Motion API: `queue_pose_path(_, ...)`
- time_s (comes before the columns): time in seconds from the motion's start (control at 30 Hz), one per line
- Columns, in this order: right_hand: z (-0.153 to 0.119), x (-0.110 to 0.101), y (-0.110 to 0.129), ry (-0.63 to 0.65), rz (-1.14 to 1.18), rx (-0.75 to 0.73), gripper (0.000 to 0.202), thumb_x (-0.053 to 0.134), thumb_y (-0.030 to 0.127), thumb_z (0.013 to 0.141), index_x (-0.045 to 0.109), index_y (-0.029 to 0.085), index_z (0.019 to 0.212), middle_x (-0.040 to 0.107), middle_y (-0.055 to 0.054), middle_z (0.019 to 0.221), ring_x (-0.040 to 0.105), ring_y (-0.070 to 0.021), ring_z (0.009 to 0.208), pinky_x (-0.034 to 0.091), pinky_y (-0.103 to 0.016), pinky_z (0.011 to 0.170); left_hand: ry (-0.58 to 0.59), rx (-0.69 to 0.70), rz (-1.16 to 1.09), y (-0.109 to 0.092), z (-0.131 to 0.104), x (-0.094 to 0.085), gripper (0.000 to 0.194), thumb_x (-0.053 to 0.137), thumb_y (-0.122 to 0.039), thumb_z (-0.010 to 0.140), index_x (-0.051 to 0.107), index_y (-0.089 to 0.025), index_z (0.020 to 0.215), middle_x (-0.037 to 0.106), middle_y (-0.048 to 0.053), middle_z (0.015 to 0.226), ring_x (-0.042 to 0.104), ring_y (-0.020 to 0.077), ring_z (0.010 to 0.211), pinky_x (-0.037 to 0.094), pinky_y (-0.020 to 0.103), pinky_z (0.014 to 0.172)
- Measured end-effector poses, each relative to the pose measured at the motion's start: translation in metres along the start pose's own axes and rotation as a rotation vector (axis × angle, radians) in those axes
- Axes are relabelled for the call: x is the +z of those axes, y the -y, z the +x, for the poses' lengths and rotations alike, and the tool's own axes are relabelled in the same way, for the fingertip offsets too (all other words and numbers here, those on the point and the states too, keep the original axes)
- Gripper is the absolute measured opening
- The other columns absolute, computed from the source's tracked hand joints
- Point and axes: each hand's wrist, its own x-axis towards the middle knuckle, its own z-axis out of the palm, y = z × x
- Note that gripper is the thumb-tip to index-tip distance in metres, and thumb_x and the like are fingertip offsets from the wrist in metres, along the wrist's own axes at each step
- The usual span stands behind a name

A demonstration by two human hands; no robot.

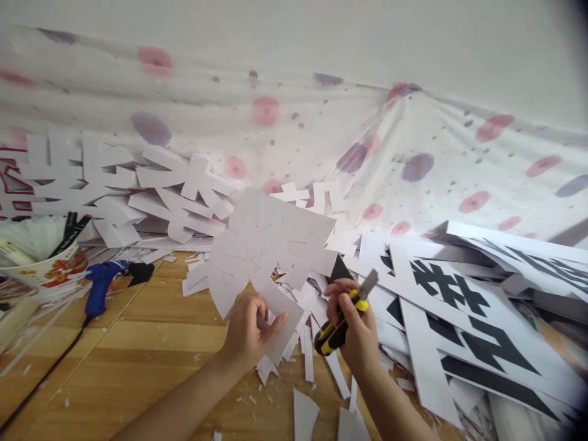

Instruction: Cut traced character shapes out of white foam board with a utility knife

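My left hand (252, 327) grips the lower part of a white cut-out sheet (271, 236), thumb on the near face and fingers curled behind. The sheet is held up, tilted, with faint drawn or cut lines on it and an irregular outline. In my right hand (356, 324) is a yellow and black utility knife (331, 335), its blade pointing up and to the right. The blade is apart from the sheet. White paper scraps (305, 355) lie on the table below and between both hands.
A blue glue gun (98, 288) with a black cord lies left, beside a paper bowl (55, 269) holding pens. White cut-out characters (179, 190) are stacked along the back. Sheets with black characters (463, 312) pile up at right. A flowered plastic sheet (298, 135) covers the wall.
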Motion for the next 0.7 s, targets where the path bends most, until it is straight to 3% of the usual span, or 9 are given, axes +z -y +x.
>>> queue_pose_path(0.13, 0.01, -0.008, 0.01, -0.142, 0.048, 0.064, 0.031, 0.057, 0.035, 0.077, 0.049, 0.023, 0.105, 0.054, 0.003, 0.074, 0.035, -0.0039, 0.043, 0.028, -0.02, 0.042, 0.051, 0.264, 0.07, 0.007, 0.003, -0.001, 0.024, 0.056, -0.024, 0.076, 0.033, -0.021, 0.071, 0.041, -0.005, 0.057, 0.038, 0.0118, 0.055, 0.032, 0.028, 0.061)
queue_pose_path(0.27, 0.017, -0.018, 0.015, -0.296, 0.073, 0.163, 0.041, 0.067, 0.033, 0.068, 0.05, 0.025, 0.105, 0.051, 0.006, 0.069, 0.036, -0.0028, 0.042, 0.031, -0.018, 0.041, 0.151, 0.429, 0.079, 0.013, 0.005, -0.006, 0.021, 0.055, -0.024, 0.077, 0.035, -0.021, 0.072, 0.042, -0.005, 0.055, 0.04, 0.0128, 0.055, 0.032, 0.028, 0.06)
queue_pose_path(0.37, 0.023, -0.024, 0.018, -0.292, 0.094, 0.119, 0.036, 0.067, 0.03, 0.068, 0.053, 0.023, 0.1, 0.041, 0.01, 0.053, 0.033, -0.003, 0.04, 0.028, -0.017, 0.04, 0.195, 0.499, 0.089, 0.02, 0.007, -0.009, 0.02, 0.054, -0.025, 0.078, 0.036, -0.021, 0.073, 0.045, -0.004, 0.057, 0.041, 0.0132, 0.056, 0.032, 0.029, 0.06)
queue_pose_path(0.5, 0.028, -0.029, 0.019, -0.235, 0.096, 0.113, 0.028, 0.066, 0.026, 0.069, 0.055, 0.02, 0.094, 0.035, 0.011, 0.043, 0.03, -0.0039, 0.038, 0.027, -0.017, 0.041, 0.254, 0.519, 0.136, 0.032, 0.015, -0.018, 0.019, 0.055, -0.028, 0.077, 0.038, -0.021, 0.073, 0.048, -0.003, 0.059, 0.044, 0.0137, 0.058, 0.034, 0.03, 0.062)
queue_pose_path(0.6, 0.027, -0.03, 0.013, -0.174, 0.121, 0.206, 0.029, 0.069, 0.023, 0.064, 0.054, 0.021, 0.089, 0.038, 0.011, 0.046, 0.031, -0.0034, 0.039, 0.026, -0.018, 0.041, 0.316, 0.44, 0.17, 0.04, 0.024, -0.032, 0.017, 0.056, -0.027, 0.076, 0.041, -0.02, 0.076, 0.051, -0.001, 0.063, 0.049, 0.0144, 0.062, 0.038, 0.031, 0.067)
queue_pose_path(0.7, 0.018, -0.023, 0.004, -0.095, 0.147, 0.312, 0.032, 0.072, 0.02, 0.058, 0.051, 0.021, 0.083, 0.038, 0.011, 0.049, 0.032, -0.0028, 0.038, 0.025, -0.018, 0.04, 0.297, 0.36, 0.25, 0.051, 0.029, -0.049, 0.012, 0.053, -0.027, 0.077, 0.044, -0.02, 0.079, 0.05, -0.003, 0.058, 0.051, 0.0148, 0.059, 0.041, 0.032, 0.068)
